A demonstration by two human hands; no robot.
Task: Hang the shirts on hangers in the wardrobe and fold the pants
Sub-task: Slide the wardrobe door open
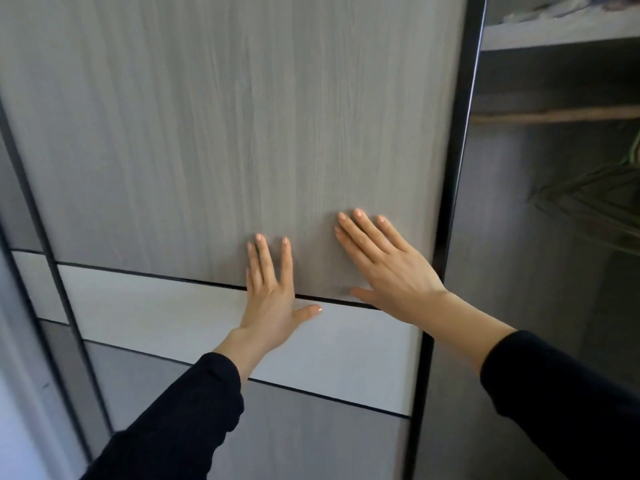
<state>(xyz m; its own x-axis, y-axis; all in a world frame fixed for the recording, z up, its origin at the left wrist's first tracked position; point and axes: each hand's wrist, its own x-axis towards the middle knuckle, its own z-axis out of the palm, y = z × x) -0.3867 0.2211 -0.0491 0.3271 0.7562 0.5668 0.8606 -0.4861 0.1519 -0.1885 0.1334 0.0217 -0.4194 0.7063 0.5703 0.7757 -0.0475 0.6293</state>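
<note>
A sliding wardrobe door (225,133) with grey wood grain and a white band fills most of the view. My left hand (273,296) lies flat on it, fingers spread, across the seam above the white band. My right hand (388,268) presses flat on the wood panel near the door's dark right edge. Both hands hold nothing. To the right the wardrobe is open: a wooden rail (561,114) runs across, and several green hangers (595,195) hang from it. No shirts or pants are in view.
A shelf (554,32) above the rail carries some pale folded items. The door's black frame edge (453,188) separates door and opening. A second door panel (20,202) sits behind at the left. The wardrobe interior is dark.
</note>
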